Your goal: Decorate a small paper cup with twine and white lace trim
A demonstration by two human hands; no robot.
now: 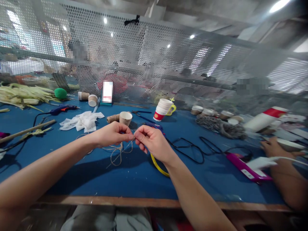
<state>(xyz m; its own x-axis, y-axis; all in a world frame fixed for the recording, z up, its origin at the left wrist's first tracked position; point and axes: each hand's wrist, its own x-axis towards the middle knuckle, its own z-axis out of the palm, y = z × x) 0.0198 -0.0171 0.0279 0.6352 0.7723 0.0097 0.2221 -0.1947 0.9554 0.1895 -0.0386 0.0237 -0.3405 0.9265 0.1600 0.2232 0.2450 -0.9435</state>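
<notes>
My left hand (117,133) and my right hand (151,141) meet above the blue table, fingertips almost touching. Both are closed in a pinch on thin brown twine (117,157), whose loose loops dangle below the fingers. Just behind my left hand stands a paper cup (125,118) with a brown wrapped side, and a roll of twine (113,118) lies against it. Partly hidden by my right hand and forearm are a yellow ring (158,167) and a blue tool (156,125).
Behind stand stacked paper cups (163,109) beside a yellow handle. A glue gun (60,109), white cloth (81,121) and phone (107,92) lie left. Right are grey cord (223,126), a purple power strip (247,168) and another person's hand (273,147). A perforated screen (134,64) closes the back.
</notes>
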